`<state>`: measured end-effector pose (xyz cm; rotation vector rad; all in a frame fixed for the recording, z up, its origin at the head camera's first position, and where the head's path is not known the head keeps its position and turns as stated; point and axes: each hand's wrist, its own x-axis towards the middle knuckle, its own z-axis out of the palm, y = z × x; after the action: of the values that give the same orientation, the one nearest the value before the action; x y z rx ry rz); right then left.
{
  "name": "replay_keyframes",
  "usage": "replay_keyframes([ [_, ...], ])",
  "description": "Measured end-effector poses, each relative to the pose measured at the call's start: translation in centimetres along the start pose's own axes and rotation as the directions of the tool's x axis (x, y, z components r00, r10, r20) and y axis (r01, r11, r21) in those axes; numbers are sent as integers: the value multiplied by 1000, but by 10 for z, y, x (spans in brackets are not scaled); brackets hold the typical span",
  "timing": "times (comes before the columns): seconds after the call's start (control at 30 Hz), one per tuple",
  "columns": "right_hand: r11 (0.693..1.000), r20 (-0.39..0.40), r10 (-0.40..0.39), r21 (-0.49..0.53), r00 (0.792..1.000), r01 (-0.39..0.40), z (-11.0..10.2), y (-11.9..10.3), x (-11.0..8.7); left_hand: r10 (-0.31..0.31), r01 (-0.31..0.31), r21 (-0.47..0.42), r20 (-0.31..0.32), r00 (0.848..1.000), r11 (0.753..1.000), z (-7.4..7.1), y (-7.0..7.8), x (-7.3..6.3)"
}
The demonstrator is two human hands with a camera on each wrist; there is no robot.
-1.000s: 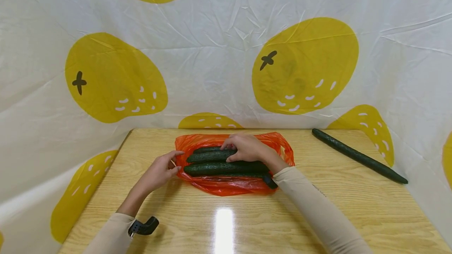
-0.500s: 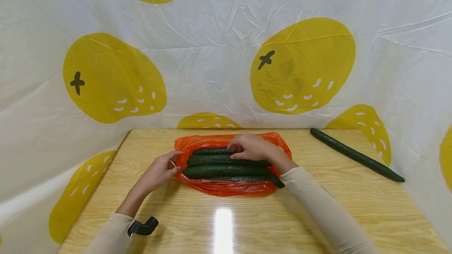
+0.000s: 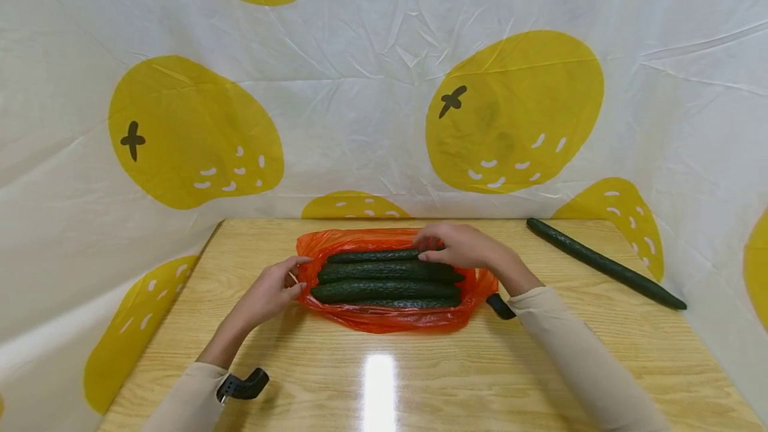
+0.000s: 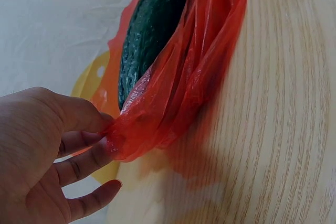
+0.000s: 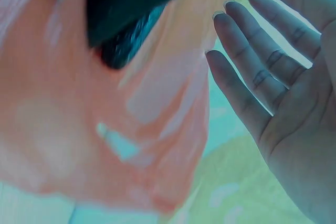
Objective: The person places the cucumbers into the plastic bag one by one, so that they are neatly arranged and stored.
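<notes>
A thin red plastic bag (image 3: 384,322) lies on the table with its mouth spread wide. Several long dark green cucumbers (image 3: 387,290) lie side by side in it. At the bag's left end my left hand (image 3: 269,295) pinches the gathered plastic between thumb and fingers, plain in the left wrist view, where the bag's edge (image 4: 142,135) is bunched. My right hand (image 3: 465,247) hovers over the right end of the cucumbers, hiding part of the rear one. In the right wrist view its fingers (image 5: 252,61) are extended and hold nothing, beside the bag.
One more cucumber (image 3: 606,265) lies slantwise on the wooden table (image 3: 312,379) at the right, outside the bag. A white cloth (image 3: 360,132) printed with yellow fruit hangs behind the table and along its sides.
My right hand has moved away from the cucumbers toward the right, uncovering more of them. The left hand stays at the bag's left end.
</notes>
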<state>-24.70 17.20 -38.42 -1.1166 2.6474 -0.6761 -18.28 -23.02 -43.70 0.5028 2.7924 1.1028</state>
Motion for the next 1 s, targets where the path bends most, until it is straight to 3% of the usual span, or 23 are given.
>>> replay_keyframes([
  [0.23, 1000, -71, -8, 19, 997, 10, -13, 16, -26, 3, -3, 14, -7, 1000, 1000, 0, -1, -2],
  [0.6, 994, -150, 109, 2, 983, -110, -32, 39, -67, 7, -7, 12, -11, 1000, 1000, -1, -1, -3],
  [1.0, 984, -212, 157, -46, 965, -170, -44, 79, -110, 20, -20, 10, -14, 1000, 1000, -1, 0, -1],
])
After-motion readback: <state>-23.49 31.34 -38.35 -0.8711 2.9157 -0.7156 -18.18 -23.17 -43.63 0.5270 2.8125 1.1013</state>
